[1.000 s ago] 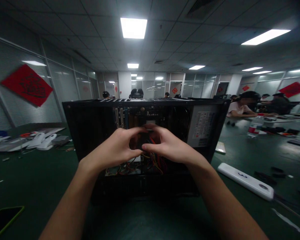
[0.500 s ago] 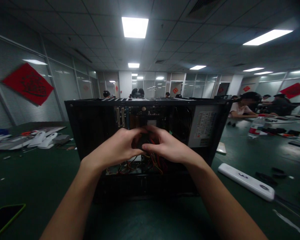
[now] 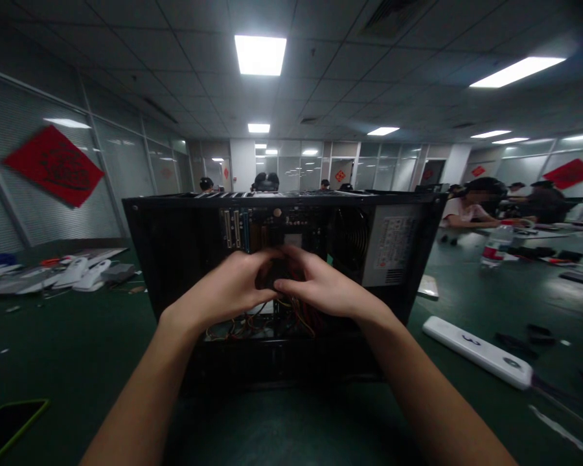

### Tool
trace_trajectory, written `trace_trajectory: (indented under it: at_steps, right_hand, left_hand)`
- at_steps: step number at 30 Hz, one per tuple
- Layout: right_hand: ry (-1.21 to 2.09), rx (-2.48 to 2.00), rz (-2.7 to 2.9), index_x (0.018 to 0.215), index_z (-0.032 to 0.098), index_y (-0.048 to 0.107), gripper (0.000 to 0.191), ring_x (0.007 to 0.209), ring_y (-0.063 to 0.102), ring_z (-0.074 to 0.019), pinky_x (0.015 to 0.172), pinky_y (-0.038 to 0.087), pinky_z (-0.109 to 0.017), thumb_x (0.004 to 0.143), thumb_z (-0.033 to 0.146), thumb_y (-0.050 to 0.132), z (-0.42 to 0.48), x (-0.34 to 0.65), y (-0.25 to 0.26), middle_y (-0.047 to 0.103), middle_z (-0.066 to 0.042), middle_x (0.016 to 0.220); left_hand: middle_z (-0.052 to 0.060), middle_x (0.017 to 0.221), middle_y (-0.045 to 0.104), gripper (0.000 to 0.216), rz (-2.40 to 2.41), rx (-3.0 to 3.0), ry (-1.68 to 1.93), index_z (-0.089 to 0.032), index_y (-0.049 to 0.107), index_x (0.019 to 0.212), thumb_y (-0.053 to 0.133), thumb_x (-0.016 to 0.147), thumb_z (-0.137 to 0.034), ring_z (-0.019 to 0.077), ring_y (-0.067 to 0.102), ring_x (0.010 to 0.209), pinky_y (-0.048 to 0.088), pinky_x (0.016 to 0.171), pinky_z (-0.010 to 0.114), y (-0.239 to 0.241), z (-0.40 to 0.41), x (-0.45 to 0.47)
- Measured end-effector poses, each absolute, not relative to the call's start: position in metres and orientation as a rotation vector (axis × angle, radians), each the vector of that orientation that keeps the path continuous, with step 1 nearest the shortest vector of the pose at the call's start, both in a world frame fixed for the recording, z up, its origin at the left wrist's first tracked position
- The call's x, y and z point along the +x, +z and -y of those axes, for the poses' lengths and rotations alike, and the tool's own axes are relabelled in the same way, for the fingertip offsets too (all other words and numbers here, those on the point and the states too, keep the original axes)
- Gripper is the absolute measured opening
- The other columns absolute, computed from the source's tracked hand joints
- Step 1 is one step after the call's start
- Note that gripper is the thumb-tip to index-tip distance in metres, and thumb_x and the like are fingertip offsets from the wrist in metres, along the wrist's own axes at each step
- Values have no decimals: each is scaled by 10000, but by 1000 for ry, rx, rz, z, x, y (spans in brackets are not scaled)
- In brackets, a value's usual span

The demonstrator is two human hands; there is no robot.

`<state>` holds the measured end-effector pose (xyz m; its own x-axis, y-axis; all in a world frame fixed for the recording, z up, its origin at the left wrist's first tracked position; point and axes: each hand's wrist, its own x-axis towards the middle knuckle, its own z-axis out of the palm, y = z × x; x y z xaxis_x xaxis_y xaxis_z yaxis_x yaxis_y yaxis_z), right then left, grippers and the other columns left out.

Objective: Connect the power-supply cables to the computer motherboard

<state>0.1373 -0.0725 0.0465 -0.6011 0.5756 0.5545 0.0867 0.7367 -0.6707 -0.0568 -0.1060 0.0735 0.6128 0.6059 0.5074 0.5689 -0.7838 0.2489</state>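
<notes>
A black computer case [image 3: 282, 362] stands with its side open toward me, showing the motherboard [image 3: 298, 223] inside. Both my hands reach in at the middle. My left hand [image 3: 240, 278] curls its fingers and thumb around the left side of a dark round computer part [image 3: 268, 277]. On its other side, my right hand [image 3: 315, 281] is closed too, thumb pointing left across the front. The fingertips and most of the part are hidden or lost in shadow. Red, yellow and black wires [image 3: 298, 317] hang just below my hands.
The power supply [image 3: 391, 246] fills the case's upper right. A white power strip [image 3: 476, 353] and a water bottle [image 3: 496, 249] are on the green table to the right. Leftward are a phone [image 3: 10, 427] and white parts [image 3: 85, 275]. A person [image 3: 471, 210] sits at the far right.
The view has shifted very slightly. Both hands stay in nearly the same place, still around the dark round part; the left one looks a little blurred.
</notes>
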Motion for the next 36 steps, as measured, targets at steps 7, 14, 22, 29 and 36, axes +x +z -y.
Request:
trace_trajectory:
  at_steps: [7,14,22,29,36]
  right_hand:
    - [735,-559,2149,1322,160,483,486,1211,576,-236,1088,435,-418,854,176,610,68,137,41,593,-110,1315]
    - [760,-541,2153,1283,146,506,466,1142,613,-224,1028,477,-396,832,142,624,71,139,46,613,-117,1294]
    - [686,-541,2159,1328,155,495,513,1251,542,-237,1118,383,-425,832,160,624,66,135,41,594,-110,1328]
    - [787,-560,2121,1258,136,538,445,1118,618,-234,1013,474,-408,818,128,603,66,131,41,631,-120,1263]
    - [706,-566,2115,1220,154,545,411,1149,598,-219,1038,447,-387,814,126,603,68,129,41,636,-98,1238]
  left_hand:
    - [96,1229,673,492,-1096,2800,859,-205,571,1310,683,831,-178,232,670,1066,544,888,331,70,102,-56]
    - [71,1103,697,521,-1061,2790,874,-196,547,1330,675,826,-153,219,668,1043,530,919,329,70,105,-54]
    - [44,957,733,402,-1163,2874,807,-201,618,1223,683,826,-212,247,674,1056,518,944,347,68,102,-58]
    - [89,1318,648,511,-1244,2981,733,-227,550,1330,656,831,-196,274,626,1196,507,996,401,66,99,-57]
    - [87,1287,668,489,-1310,3017,703,-214,555,1314,647,834,-214,277,644,1170,537,953,406,66,98,-56]
